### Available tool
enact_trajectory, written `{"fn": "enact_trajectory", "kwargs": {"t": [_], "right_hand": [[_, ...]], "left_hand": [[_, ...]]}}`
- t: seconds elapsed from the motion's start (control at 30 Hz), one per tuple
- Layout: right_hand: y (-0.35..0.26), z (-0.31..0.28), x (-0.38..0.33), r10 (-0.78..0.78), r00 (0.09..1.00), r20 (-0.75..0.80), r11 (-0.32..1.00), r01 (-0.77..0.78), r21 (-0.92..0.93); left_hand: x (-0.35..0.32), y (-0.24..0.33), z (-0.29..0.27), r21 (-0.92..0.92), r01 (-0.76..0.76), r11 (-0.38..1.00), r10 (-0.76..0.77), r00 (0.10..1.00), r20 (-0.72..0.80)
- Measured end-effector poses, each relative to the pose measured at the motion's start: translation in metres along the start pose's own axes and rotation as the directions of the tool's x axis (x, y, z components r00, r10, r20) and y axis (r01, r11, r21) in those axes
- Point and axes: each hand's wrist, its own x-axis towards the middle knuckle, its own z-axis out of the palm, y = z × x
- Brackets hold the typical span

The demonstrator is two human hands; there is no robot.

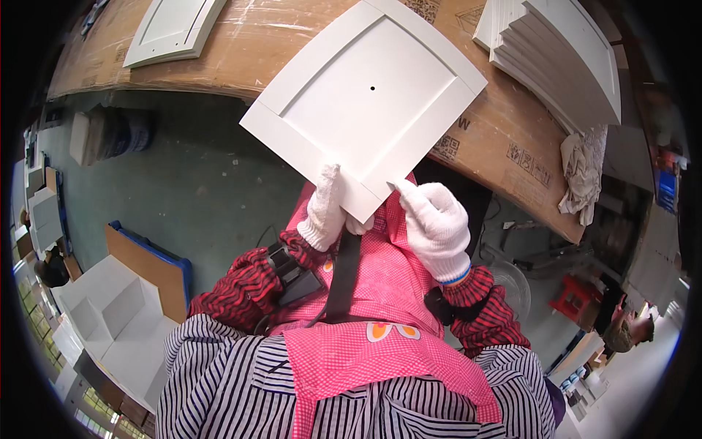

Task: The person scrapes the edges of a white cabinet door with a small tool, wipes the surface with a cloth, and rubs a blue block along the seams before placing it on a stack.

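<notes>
Clamped on the white panel (344, 117) near its closest corner, the left hand (322, 215) should stay firm while the right hand (439, 228), pinching a small grey tool (392, 186) there, works lightly.

Over there at the hands, the white panel (373, 110) looks smooth and matt, like painted board. The left hand (324, 212) and the right hand (437, 223) wear knitted cloth gloves (447, 238), matt and slightly rough. Beyond them, brown cardboard (512, 121) shows, with glossy, wrinkled plastic film (274, 29) over part of it; below them, the apron (373, 362) is matt woven cloth.
</notes>
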Motion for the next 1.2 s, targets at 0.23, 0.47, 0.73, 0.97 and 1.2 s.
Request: {"fn": "enact_trajectory", "kwargs": {"t": [0.23,0.47,0.73,0.97,1.2], "right_hand": [[0.007,-0.001,0.013,-0.060,0.998,-0.024,0.998,0.060,-0.005],[0.091,-0.045,0.065,0.203,0.877,-0.435,0.919,-0.324,-0.224],[0.059,-0.020,0.060,0.054,0.980,-0.194,0.980,-0.089,-0.180],[0.061,-0.037,0.070,0.093,0.961,-0.262,0.987,-0.123,-0.101],[0.104,-0.048,0.083,0.208,0.906,-0.368,0.954,-0.271,-0.126]], "left_hand": [[-0.001,-0.005,0.000,-0.033,-0.058,0.998,0.050,0.979,-0.198],[-0.028,0.015,-0.027,-0.020,-0.002,1.000,-0.004,0.956,-0.293],[-0.037,0.013,-0.045,-0.039,0.012,0.999,-0.024,0.954,-0.300],[-0.043,0.016,-0.064,-0.196,0.070,0.978,-0.064,0.997,0.037],[-0.042,0.014,-0.049,0.050,-0.002,0.999,0.021,0.930,-0.367]]}}
